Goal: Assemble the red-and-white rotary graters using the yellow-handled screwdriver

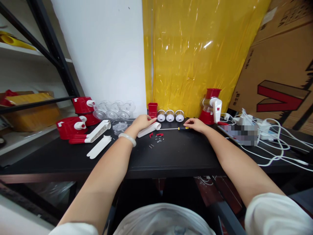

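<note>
My left hand (143,123), with a pale bangle at the wrist, is closed at the back edge of a white plastic crank arm (147,130), which lies slanted on the table. My right hand (196,125) pinches the end of the black and yellow handle of a screwdriver (184,128). Its thin shaft lies flat, its tip reaching the round end of the crank arm. Small red plastic pieces (159,134) and several loose screws (159,139) lie in front. Behind are a red square hopper (153,109) and a row of three metal grater drums (170,116).
At the left are red grater bodies (69,127), white crank pieces (99,147) and clear plastic suction parts (112,112). An assembled red and white rotary grater (210,107) stands at back right, beside a tablet (239,134) and tangled white cables (274,151). A cardboard box (276,65) leans behind.
</note>
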The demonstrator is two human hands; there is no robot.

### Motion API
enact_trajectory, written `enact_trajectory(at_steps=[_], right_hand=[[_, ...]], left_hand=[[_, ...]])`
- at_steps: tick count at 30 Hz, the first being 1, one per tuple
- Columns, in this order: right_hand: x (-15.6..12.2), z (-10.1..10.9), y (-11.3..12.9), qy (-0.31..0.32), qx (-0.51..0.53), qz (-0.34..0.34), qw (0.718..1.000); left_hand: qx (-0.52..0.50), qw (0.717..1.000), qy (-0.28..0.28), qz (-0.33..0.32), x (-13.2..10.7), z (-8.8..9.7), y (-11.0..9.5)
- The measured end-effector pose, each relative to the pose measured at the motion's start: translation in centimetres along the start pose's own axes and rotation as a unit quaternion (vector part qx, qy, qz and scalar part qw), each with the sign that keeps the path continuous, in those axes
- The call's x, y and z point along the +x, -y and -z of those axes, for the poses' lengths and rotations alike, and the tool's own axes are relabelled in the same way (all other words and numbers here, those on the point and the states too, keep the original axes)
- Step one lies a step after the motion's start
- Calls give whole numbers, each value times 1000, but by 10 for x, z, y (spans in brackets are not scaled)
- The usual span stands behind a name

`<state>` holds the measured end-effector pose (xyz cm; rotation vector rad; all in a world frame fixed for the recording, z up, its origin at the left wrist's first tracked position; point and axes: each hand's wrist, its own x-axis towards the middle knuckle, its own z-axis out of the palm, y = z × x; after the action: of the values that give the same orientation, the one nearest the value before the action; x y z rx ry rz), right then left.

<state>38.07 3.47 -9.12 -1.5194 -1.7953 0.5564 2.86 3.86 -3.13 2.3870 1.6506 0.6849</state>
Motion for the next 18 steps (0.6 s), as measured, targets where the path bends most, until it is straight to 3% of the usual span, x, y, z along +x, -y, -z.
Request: enact_trajectory(at_steps=[4,11,13,15,18], right_hand=[[0,0,1,-36,-50,-28,998],[-2,-1,7,-71,-85,-11,994],[0,6,10,-140,-98,26,985],[5,21,11,-248,-98,69,961],[15,62,8,-407,-53,67,909]], left_hand=[[24,999,-14,21,-5,4,-8],[41,999,-8,13,-6,4,-11],[46,999,-10,14,-5,3,-10],[54,998,-14,18,-5,4,-10],[66,997,-14,28,-6,5,-11]])
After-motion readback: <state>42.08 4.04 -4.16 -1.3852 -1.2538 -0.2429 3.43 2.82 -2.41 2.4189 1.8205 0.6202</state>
